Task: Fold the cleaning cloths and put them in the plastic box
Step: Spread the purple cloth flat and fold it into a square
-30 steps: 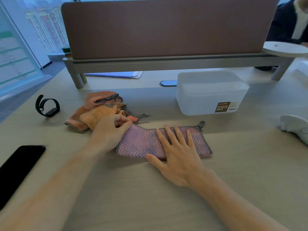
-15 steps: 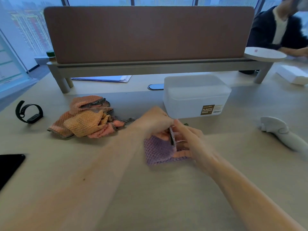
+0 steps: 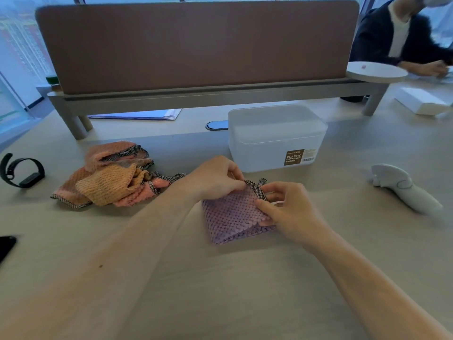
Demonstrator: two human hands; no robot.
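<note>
Pinching the folded purple cloth [image 3: 232,214] with both hands [image 3: 215,177], you leave the orange-pink pile [image 3: 110,177] unfolded (plastic box [image 3: 274,136] lidded).

Both forearms bare, no sleeves, left hand [image 3: 215,177] ringless, unadorned.

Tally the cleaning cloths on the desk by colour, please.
Purple waffle-weave cloth, folded, held by both hands: 1
Orange waffle-weave cloth, in the heap: 1
Pink waffle-weave cloths, in the heap: at least 1; layers overlap
Total: at least 3
</note>
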